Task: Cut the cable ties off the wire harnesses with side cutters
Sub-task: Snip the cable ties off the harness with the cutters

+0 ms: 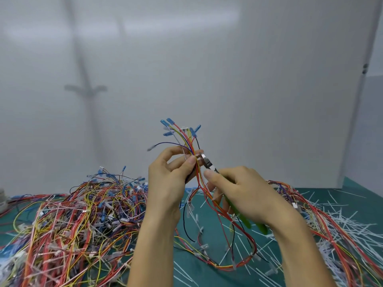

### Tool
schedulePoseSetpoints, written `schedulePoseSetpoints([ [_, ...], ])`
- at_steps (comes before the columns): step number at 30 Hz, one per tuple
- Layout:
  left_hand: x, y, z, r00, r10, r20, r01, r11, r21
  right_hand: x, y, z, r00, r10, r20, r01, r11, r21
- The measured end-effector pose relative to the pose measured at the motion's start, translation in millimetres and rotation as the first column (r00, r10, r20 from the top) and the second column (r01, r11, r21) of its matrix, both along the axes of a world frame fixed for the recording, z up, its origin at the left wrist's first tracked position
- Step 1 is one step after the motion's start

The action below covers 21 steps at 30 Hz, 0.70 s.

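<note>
My left hand (169,179) holds a wire harness (187,139) upright in front of the wall, thumb and fingers pinching the bundle just below its blue-capped ends. The harness's red, yellow and black wires trail down to the green mat. My right hand (242,193) grips green-handled side cutters (244,218), and their metal jaws (205,160) sit against the bundle right beside my left fingertips. A white cable tie (184,156) shows at the pinched spot, partly hidden by my fingers.
A big tangled pile of harnesses (72,220) covers the mat on the left. On the right lies another heap of wires (339,235) amid several cut white tie strips (335,208). A white wall panel (228,79) stands close behind.
</note>
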<state>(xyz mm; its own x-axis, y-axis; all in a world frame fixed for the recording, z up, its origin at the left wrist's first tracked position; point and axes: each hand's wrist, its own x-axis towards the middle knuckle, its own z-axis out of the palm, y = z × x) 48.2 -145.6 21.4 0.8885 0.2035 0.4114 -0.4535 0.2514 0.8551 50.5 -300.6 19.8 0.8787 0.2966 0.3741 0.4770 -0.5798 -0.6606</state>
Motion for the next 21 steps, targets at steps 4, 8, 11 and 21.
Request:
schedulePoseSetpoints([
  [4,-1.2,-3.1,1.1,1.0,-0.022,-0.001,0.022,0.999,-0.029,-1.9,-4.8,2.8,0.995,0.028,-0.094,-0.02,0.996,0.087],
  [8,-0.4,-9.2,1.5,0.999,-0.031,-0.012,0.03,0.998,-0.053,-4.5,-8.9,4.8,0.989,0.033,-0.142,-0.017,0.993,0.113],
  [11,0.3,-12.3,0.6,1.0,-0.029,-0.008,0.029,0.999,-0.044,-5.9,-11.7,6.5,0.988,0.014,-0.156,-0.003,0.997,0.073],
  [21,1.6,-13.4,-0.7,0.999,-0.049,0.005,0.049,0.998,-0.038,-3.6,-9.7,4.8,0.997,-0.047,-0.056,0.047,0.999,0.002],
])
